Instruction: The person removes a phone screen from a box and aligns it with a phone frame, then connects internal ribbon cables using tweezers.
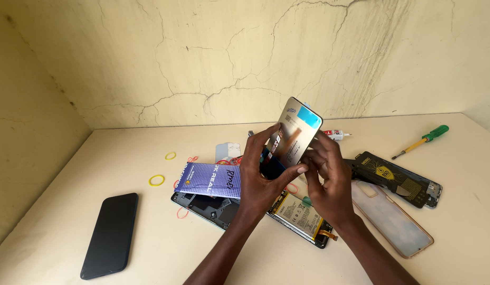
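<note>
I hold a phone display panel [297, 129] upright over the table, its shiny back facing me, with a blue tab near its top. My left hand [260, 171] grips its left edge and lower part. My right hand [326, 177] pinches its lower right edge with fingertips. Below my hands lies an opened phone body [303, 216] with its battery and a flex cable showing. A blue flat packet [210, 179] rests across the left end of that phone body.
A black phone [112, 232] lies face down at the left. A clear phone case [392, 219] and a black-and-yellow package [392, 177] on another phone sit at the right. A green-handled screwdriver [421, 141], a small glue tube [337, 134] and yellow and red rubber bands [157, 180] are scattered about.
</note>
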